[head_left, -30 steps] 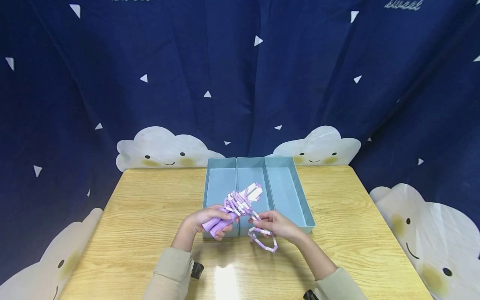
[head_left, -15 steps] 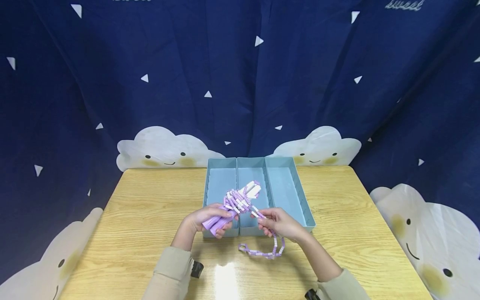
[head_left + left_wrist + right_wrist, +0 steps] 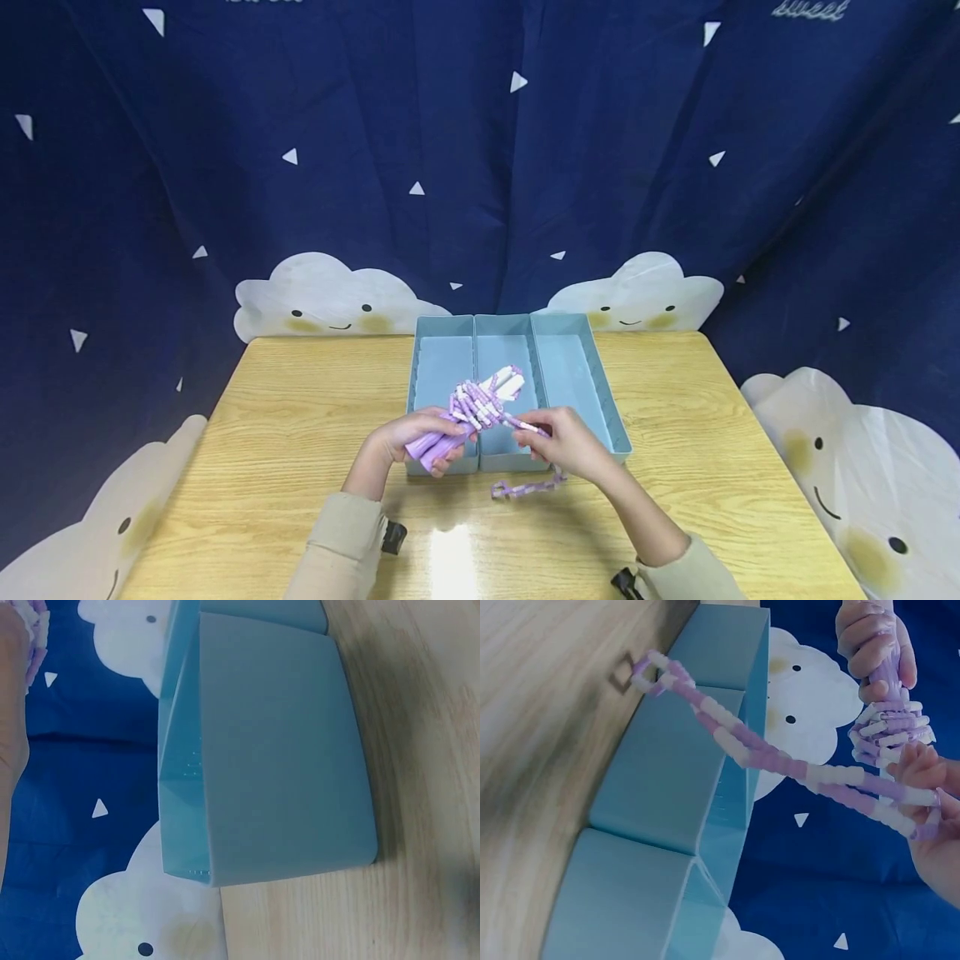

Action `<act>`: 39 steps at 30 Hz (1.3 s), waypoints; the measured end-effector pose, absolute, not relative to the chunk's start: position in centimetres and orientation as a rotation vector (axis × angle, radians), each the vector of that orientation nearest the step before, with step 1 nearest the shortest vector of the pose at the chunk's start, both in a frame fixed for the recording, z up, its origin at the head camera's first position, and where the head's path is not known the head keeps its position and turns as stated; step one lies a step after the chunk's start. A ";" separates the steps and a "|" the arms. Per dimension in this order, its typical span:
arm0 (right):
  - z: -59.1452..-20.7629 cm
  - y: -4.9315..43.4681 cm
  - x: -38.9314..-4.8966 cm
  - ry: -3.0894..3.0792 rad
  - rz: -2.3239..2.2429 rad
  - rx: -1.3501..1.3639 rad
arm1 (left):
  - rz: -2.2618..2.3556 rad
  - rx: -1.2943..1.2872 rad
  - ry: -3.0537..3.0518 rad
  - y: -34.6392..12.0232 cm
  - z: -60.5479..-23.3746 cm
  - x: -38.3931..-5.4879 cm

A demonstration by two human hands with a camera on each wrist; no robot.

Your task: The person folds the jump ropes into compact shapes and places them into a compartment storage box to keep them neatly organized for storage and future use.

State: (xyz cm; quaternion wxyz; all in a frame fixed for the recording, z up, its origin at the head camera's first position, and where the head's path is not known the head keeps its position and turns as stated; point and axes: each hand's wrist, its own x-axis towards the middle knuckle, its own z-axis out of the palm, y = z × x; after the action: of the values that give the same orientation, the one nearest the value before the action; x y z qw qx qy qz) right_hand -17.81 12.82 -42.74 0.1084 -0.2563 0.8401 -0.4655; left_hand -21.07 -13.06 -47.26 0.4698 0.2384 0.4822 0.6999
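Note:
A beaded jump rope (image 3: 478,406) in purple and white is wound round its own two handles. My left hand (image 3: 420,437) grips the purple ends of both handles, while the white ends point up and away past the coil. My right hand (image 3: 567,444) pinches a doubled stretch of the beaded rope just right of the coil. From that hand a loose tail (image 3: 525,488) hangs over the table in front of the bins. In the right wrist view the doubled tail (image 3: 765,759) crosses in front of the bins, and the left fingers (image 3: 866,645) wrap the handles.
Three light-blue bins stand side by side behind the hands: left (image 3: 444,358), middle (image 3: 504,350) and right (image 3: 573,375). They rest on a wooden table (image 3: 315,400). A navy curtain (image 3: 480,167) with clouds hangs behind it.
My right hand has moved slightly right, drawing the rope tail along. The tail's loop has opened out into a longer hanging strand. My left hand keeps its grip on the handles, nearly still.

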 end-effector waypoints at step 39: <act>-39.1 12.8 -19.4 2.608 -0.965 -1.422 | 1.429 0.526 1.288 -12.8 -45.9 -20.4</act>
State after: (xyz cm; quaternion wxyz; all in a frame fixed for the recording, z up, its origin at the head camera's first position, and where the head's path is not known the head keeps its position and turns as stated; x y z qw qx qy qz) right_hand -19.38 12.81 -39.08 0.0090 -0.4553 0.8350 -0.3088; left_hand -20.40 -12.81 -45.88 0.5426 0.2216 0.5426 0.6017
